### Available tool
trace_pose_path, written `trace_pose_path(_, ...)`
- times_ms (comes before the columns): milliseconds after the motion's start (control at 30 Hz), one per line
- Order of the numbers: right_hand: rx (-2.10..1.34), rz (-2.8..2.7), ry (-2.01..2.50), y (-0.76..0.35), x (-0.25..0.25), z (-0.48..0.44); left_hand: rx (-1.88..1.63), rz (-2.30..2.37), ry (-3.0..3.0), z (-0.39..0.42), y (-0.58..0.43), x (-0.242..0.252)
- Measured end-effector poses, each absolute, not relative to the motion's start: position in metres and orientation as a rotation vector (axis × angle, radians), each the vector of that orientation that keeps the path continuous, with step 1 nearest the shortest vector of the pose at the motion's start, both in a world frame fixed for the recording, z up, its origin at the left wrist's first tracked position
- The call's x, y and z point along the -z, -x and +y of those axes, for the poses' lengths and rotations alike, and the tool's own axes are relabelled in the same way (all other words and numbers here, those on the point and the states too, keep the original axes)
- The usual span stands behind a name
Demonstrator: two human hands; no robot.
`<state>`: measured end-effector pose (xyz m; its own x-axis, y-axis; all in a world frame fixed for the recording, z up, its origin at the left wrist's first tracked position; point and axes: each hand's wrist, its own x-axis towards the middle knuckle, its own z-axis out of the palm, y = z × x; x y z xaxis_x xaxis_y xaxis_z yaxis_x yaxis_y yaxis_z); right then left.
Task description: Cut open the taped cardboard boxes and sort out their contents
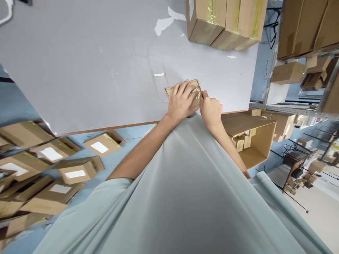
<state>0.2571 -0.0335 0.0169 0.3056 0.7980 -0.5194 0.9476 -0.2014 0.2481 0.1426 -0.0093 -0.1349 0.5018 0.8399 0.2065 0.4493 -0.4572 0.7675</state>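
Note:
A small cardboard box (196, 101) with shiny clear tape lies near the front edge of the grey table (106, 70), close to my body. My left hand (180, 100) is laid over the box, its fingers bent across the top and holding it down. At the box's right end, my right hand (211, 108) is closed around a small tool with a red end (202, 93). Most of that tool is hidden in the fist, so its kind cannot be made out. Tape on the box glints beside the left fingertips.
Taped cartons (208, 33) stand at the table's far right. White torn patches (162, 24) mark the tabletop. Below the right edge is a large open carton (261, 144) with small boxes inside. Several labelled boxes (76, 171) cover the floor at left. Shelving (286, 106) stands right.

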Motion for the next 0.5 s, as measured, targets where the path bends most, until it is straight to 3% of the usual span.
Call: trace_pose_path(500,0.333,1.480,-2.135,-0.246,-0.017,-0.040,-0.768,0.949,-1.976,-0.004,-0.145,0.120)
